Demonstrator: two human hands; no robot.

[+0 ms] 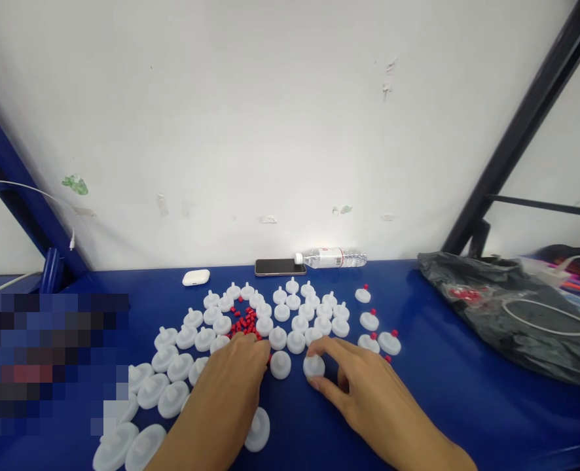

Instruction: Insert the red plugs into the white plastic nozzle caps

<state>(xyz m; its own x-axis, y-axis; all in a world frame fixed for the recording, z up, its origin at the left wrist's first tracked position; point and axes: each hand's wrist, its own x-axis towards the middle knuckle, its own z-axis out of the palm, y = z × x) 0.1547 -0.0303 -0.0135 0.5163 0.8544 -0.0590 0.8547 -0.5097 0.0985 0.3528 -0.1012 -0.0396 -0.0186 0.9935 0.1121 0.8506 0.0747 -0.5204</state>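
Fanning from eight o'clock round past twelve on your blue table (442, 418), the white stemmed discs (153, 391) lie flat, most with stems up, which probably keeps each one easy to grasp. At ten to eleven, the earbud case (196, 277) rests by the wall, seemingly parked off your working space. Nearer, your left hand (243, 360) reaches into the red caps (248, 319), heaped where that hand gets at them readily; its back hides the fingertips, so you can't tell whether they grip a cap or how far they part. At twelve, the smartphone (275, 267) lies beneath the neck of the water bottle (332, 258). Your right hand (359, 376) pinches a single disc (314, 367) across its rim, thumb and index slightly parted, apparently to steady it. At two, the red-capped discs (369, 320) sit apart, likely kept separate; toward three lies the black plastic bag (510, 343).
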